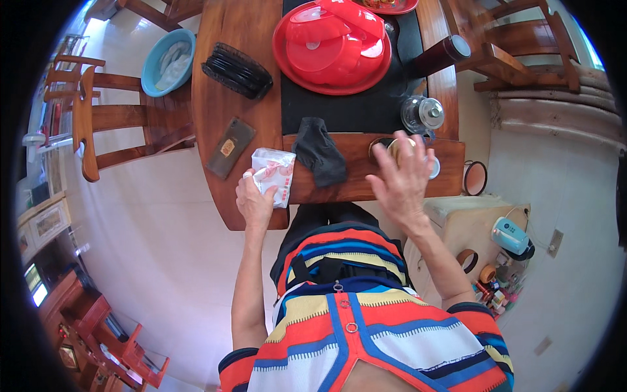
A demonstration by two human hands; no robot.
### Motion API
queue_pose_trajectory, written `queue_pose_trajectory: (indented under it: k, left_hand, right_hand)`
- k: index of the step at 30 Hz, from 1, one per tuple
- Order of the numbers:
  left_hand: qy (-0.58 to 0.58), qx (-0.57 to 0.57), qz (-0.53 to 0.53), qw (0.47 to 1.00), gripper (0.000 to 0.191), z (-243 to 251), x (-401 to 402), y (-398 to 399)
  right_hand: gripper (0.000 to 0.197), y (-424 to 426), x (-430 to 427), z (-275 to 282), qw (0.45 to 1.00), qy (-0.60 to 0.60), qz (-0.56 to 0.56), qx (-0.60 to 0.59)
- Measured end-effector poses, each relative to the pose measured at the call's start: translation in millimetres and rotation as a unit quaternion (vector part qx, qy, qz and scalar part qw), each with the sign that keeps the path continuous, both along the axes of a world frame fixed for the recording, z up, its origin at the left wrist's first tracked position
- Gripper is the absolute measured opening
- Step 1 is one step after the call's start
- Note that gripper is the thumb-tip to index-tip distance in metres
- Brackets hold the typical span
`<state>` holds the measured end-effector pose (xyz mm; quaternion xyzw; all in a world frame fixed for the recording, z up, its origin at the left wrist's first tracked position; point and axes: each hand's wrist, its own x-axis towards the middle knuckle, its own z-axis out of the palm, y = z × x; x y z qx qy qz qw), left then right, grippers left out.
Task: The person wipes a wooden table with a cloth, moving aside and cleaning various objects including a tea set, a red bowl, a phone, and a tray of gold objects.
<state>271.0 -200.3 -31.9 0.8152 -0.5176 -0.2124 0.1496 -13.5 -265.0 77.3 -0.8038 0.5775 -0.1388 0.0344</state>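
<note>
My left hand grips the lower left part of a white plastic packet with red print, at the table's front edge. Fingers spread and holding nothing, my right hand is over the right front of the wooden table. Partly hidden behind its fingers are a round gold-coloured lid and a white round item. A dark grey cloth lies crumpled between my hands. Left of the packet rests a brown phone-shaped case with a gold patch.
Farther back sit a red plastic tray with red covers, a black ridged rack, a glass teapot and a dark red flask. A blue basin stands on a wooden chair at left. A cabinet is at right.
</note>
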Motion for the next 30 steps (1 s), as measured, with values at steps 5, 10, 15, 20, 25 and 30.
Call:
queue_pose_trajectory:
  k: [5,10,15,20,25,30]
  left_hand:
    - [-0.025,0.003,-0.014,1.000,0.064,-3.0,-2.9,-4.9]
    - [-0.028,0.011,0.000,1.000,0.064,-3.1,-5.8,-2.8]
    - [-0.030,0.015,0.020,0.999,0.064,-4.0,-10.1,-2.6]
    - [-0.018,0.013,0.023,0.999,0.064,-4.2,-11.0,-1.4]
    - [-0.024,0.004,0.026,0.999,0.064,-4.1,-11.2,-0.5]
    - [-0.011,0.037,0.027,0.999,0.063,3.3,-9.6,-5.5]
  right_hand:
    - [0.087,-16.6,-44.3,-21.8,0.991,0.006,-0.046,0.124]
    - [0.088,-22.4,-47.6,-28.4,0.983,-0.038,-0.031,0.176]
    - [0.088,-33.0,-48.7,-34.0,0.988,-0.075,-0.018,0.132]
    - [0.087,-51.1,-48.8,-36.9,0.989,-0.077,-0.013,0.129]
    - [0.089,-65.8,-50.9,-36.2,0.988,-0.050,-0.008,0.148]
    - [0.094,-66.8,-48.3,-31.7,0.984,-0.043,-0.011,0.175]
